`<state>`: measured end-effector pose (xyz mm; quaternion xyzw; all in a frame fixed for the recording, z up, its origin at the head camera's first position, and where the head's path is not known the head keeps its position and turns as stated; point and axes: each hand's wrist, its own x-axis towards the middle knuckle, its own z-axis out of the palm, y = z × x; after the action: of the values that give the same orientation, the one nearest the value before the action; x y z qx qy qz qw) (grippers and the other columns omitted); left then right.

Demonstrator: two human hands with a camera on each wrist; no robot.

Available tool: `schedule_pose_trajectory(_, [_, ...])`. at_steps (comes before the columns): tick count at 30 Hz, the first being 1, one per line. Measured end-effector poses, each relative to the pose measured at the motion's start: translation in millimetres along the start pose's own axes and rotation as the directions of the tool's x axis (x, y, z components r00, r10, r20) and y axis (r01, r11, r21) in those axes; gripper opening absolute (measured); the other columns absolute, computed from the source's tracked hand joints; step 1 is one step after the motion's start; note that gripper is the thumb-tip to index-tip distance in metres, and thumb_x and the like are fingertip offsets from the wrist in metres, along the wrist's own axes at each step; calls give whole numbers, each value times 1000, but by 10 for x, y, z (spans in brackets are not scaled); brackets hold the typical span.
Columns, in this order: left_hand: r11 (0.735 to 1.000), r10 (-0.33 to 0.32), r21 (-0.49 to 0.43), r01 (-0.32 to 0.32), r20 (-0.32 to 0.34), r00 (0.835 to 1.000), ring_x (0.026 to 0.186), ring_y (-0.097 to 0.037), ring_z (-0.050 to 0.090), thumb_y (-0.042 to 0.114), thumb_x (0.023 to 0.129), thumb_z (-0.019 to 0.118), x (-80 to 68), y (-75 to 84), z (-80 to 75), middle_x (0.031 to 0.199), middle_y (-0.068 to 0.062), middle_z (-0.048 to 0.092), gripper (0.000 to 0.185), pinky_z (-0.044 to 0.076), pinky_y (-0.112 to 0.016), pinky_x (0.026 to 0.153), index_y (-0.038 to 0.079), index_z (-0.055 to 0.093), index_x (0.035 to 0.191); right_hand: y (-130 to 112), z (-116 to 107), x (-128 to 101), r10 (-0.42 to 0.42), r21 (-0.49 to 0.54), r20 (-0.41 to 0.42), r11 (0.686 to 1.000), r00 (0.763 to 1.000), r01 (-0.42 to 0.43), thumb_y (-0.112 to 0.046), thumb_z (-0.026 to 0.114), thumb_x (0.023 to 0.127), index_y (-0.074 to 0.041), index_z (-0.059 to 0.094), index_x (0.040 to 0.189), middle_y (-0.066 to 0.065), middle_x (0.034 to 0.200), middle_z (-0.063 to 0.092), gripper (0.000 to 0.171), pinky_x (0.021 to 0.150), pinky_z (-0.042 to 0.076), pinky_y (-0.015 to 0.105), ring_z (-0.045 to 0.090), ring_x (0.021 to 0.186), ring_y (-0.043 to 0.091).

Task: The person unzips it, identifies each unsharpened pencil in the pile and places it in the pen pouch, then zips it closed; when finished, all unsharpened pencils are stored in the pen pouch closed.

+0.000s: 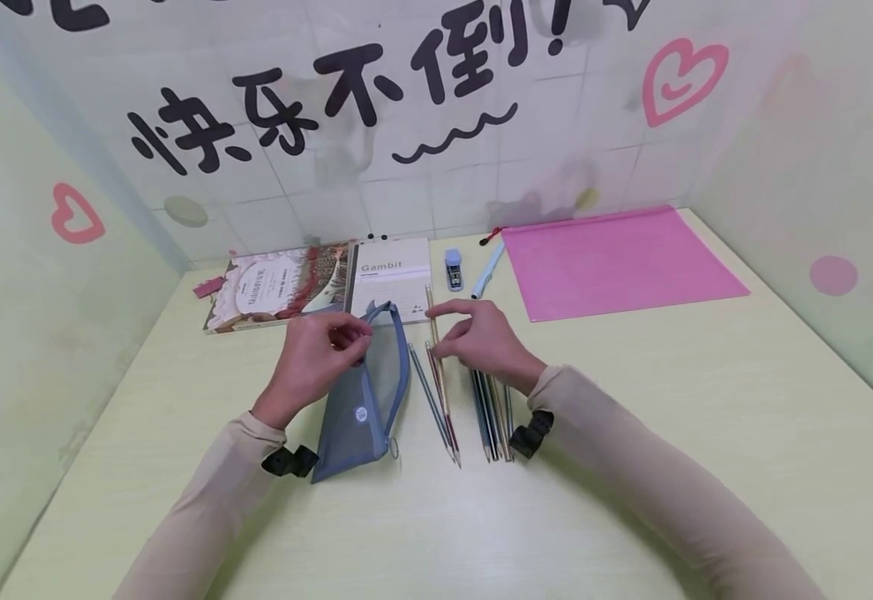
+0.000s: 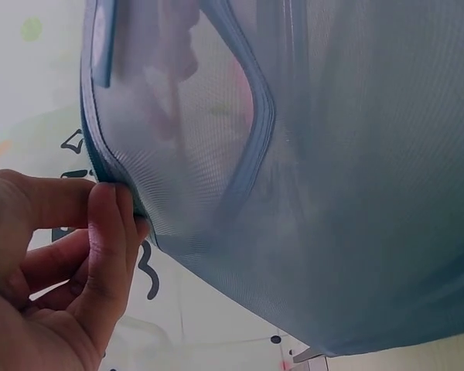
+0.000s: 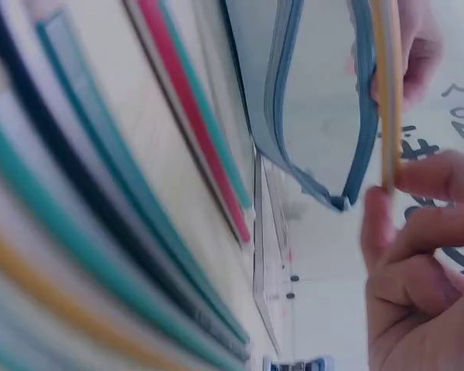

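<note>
With thumb and fingertips my left hand pinches the zipped edge of a blue mesh pencil case, which stands tilted with its mouth gaping to the right. My right hand holds a gold-yellow pencil between thumb and index finger, beside the opening. Below it on the table lie a blue pencil and a dark red pencil. A row of several pencils lies under the right wrist, partly hidden by that hand. Their colours show blurred in the right wrist view.
Behind the case lie a patterned book and a white notebook. A small blue-capped container, a light blue pen and a pink folder lie along the back wall. A pink item sits at far left.
</note>
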<state>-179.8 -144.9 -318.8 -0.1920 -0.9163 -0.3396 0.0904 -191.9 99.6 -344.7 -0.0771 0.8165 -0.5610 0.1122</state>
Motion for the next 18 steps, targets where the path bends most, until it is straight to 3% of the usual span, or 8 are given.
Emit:
schedule_pose_trajectory(7, [1000,-11,-6,11,9,1000,64,-14,69,6,89,70,7,6,3,80,-11,75,10,55,-20,56,3,77,95,-98,286,83,-43,103,-110,993,993,54,-9,75,83,-20,66,131,9,84,77,50,55,39,23,66,73,31])
schedule_pose_trajectory(9, [1000,-6,-11,6,7,1000,63,-14,70,5,89,70,9,6,5,80,-12,75,9,54,-20,56,3,77,95,-116,370,99,-56,116,-130,991,990,71,-9,75,84,-19,65,132,9,84,77,50,53,37,24,65,70,30])
schedule_pose_trajectory(13, [1000,-1,-11,1,1,1000,63,-15,70,5,89,70,12,15,12,80,-12,75,9,54,-20,55,2,76,95,-130,502,109,-58,117,-143,990,988,75,-7,75,84,-18,64,134,9,84,78,52,58,43,23,67,70,22])
schedule_pose_trajectory(18, [1000,-5,-1,5,-1,1000,65,-16,70,6,90,71,6,21,28,81,-12,75,11,54,-19,56,0,76,97,-131,593,51,-60,97,-119,993,991,72,-5,76,83,-18,64,133,8,83,78,53,60,47,22,71,71,16])
